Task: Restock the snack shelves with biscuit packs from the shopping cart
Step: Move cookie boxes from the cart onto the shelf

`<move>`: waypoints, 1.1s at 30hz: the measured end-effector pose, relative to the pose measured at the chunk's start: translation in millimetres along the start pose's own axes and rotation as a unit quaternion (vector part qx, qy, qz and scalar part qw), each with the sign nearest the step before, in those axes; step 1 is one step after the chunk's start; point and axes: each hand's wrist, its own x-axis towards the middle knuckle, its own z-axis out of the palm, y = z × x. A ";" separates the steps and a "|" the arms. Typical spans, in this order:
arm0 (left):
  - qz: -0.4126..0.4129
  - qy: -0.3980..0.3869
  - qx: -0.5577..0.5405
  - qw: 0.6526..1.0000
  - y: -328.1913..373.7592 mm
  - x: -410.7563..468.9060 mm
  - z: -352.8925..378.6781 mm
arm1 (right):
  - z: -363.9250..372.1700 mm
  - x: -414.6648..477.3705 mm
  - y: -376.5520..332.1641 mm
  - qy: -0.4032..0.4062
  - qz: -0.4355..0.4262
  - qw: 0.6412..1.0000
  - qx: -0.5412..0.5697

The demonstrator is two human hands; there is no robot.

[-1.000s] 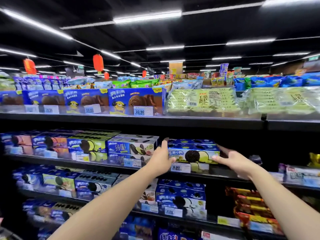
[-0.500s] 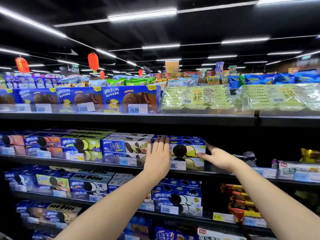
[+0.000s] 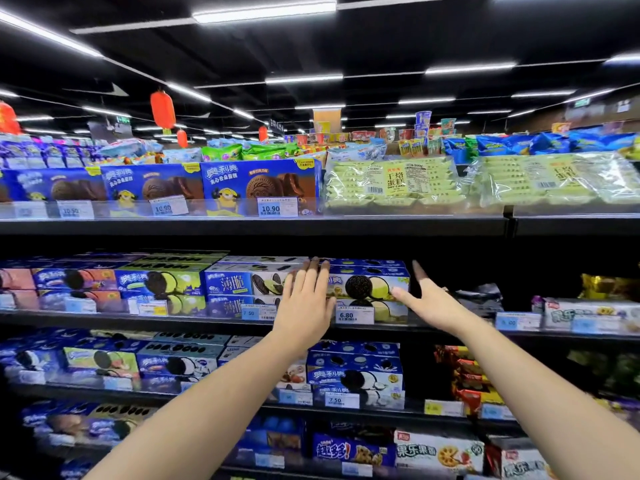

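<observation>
A stack of blue and green biscuit boxes [image 3: 370,287] stands on the second shelf [image 3: 433,329] above a 6.80 price tag. My left hand [image 3: 306,306] lies flat with straight fingers against the left front of the stack. My right hand [image 3: 431,303] is spread open at the stack's right end, fingers straight, thumb up; I cannot tell whether it touches the box. Neither hand holds anything. The shopping cart is out of view.
Blue and white biscuit boxes [image 3: 242,289] stand tight to the left of the stack. A dark gap [image 3: 450,271] lies to its right, then a grey bag [image 3: 479,299]. The top shelf carries boxes [image 3: 258,187] and cake bags [image 3: 391,183]. Lower shelves hold more packs [image 3: 356,374].
The boxes went from held out at the shelf front to pushed back onto the shelf. My right hand let go of the stack's right end and opened; my left hand stays flat on the front.
</observation>
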 end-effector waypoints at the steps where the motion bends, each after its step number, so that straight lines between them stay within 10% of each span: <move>1: 0.000 -0.004 0.000 1.000 -5.0 -2.0 -1.0 | 0.9 -0.2 -0.8 0.007 0.006 1.000 0.012; 33: -0.033 -0.014 -0.020 0.999 -66.2 -26.2 5.0 | 30.4 15.8 -23.3 0.071 0.077 0.994 -0.034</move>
